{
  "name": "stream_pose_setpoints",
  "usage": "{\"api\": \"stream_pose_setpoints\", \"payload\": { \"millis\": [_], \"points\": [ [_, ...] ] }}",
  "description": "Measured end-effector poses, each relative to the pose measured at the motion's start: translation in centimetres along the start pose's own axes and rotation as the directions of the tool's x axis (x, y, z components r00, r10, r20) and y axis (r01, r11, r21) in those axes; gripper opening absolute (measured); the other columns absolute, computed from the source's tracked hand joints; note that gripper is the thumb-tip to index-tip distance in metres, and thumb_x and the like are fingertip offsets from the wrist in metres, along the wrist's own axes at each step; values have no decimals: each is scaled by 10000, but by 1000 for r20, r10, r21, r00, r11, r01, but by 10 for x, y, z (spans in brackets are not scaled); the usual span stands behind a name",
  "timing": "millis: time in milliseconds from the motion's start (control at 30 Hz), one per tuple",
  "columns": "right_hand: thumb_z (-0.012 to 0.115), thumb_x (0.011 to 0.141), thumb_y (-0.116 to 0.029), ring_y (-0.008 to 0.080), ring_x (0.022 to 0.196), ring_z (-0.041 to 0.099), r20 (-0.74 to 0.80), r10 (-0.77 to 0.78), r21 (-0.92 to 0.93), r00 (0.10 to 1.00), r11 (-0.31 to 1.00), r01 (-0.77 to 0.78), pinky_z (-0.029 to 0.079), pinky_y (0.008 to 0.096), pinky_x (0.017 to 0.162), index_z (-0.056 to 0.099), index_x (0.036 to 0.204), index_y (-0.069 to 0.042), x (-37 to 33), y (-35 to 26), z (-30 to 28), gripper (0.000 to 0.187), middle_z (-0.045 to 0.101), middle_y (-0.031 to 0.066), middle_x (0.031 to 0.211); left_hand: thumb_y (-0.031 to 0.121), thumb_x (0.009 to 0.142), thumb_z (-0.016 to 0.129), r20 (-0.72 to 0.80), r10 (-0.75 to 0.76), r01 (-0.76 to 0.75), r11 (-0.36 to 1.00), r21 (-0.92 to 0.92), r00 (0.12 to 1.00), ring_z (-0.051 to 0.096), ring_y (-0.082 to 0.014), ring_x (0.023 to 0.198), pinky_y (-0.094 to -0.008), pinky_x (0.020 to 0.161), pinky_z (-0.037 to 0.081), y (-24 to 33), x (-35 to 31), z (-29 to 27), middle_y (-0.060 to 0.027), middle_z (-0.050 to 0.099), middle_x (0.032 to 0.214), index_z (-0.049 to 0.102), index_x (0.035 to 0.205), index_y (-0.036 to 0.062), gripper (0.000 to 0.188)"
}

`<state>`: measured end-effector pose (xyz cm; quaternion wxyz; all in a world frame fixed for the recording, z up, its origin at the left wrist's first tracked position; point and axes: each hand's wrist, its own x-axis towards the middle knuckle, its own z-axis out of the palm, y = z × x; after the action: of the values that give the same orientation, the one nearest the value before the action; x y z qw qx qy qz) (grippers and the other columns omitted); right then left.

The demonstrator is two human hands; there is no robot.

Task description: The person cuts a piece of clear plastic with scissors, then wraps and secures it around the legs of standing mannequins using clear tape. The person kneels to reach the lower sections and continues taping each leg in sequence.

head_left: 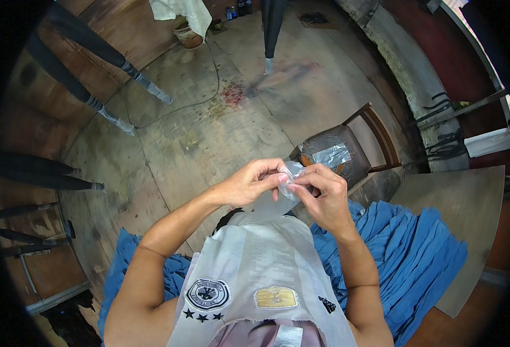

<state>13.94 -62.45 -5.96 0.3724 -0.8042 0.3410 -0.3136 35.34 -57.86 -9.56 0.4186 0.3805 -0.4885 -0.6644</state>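
In front of my torso, a clear plastic bag point(272, 203) hangs between my two hands. My left hand point(261, 179) pinches its gathered upper edge between thumb and fingers. Close beside it on the right, my right hand point(323, 191) grips the same crumpled edge, the fingertips of both hands almost meeting. The bag's lower part drops in front of my light-coloured shirt point(255, 260). Whether anything is inside the bag, I cannot tell.
Blue pleated cloth point(400, 248) lies heaped at my right, with more blue cloth point(125, 263) at my left. Ahead right is a worn chair point(339, 159). Dark wrapped bundles point(81, 87) hang at the left. A bucket point(186, 37) stands far off; a cable point(180, 108) crosses the floor.
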Motion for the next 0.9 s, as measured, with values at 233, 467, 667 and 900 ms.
{"api": "stream_pose_setpoints", "payload": {
  "millis": [233,467,667,900],
  "points": [
    [775,834,-53,259,783,663,34,-73,-90,997,993,76,514,369,653,713,876,-28,-1,5,-15,79,664,101,921,283,1029,643,51,-124,111,972,209,991,569,-66,687,-251,614,484,14,15,5,13,615,781,667,917,6,300],
    [750,854,-28,222,754,639,-63,20,1,998,1000,-20,498,321,616,693,867,-4,-5,13,-31,63,644,104,916,240,951,687,1,-45,39,884,466,999,405,-60,529,-305,494,340,28,19,4,-2,462,546,627,708,-2,348],
    [752,857,-37,201,722,625,-78,5,18,997,1000,-4,488,300,586,693,898,-7,-5,22,-26,78,649,102,920,234,928,643,-192,46,107,694,712,980,502,-253,484,-422,516,391,32,24,26,-127,516,542,618,708,-9,328],
    [805,796,-125,272,802,671,-46,52,-115,998,992,-57,536,383,662,685,1013,-38,0,21,-28,262,665,109,925,247,951,576,-107,-50,112,681,724,993,601,-381,585,-455,581,457,46,34,30,-195,611,634,660,822,-30,317]
  ]
}}
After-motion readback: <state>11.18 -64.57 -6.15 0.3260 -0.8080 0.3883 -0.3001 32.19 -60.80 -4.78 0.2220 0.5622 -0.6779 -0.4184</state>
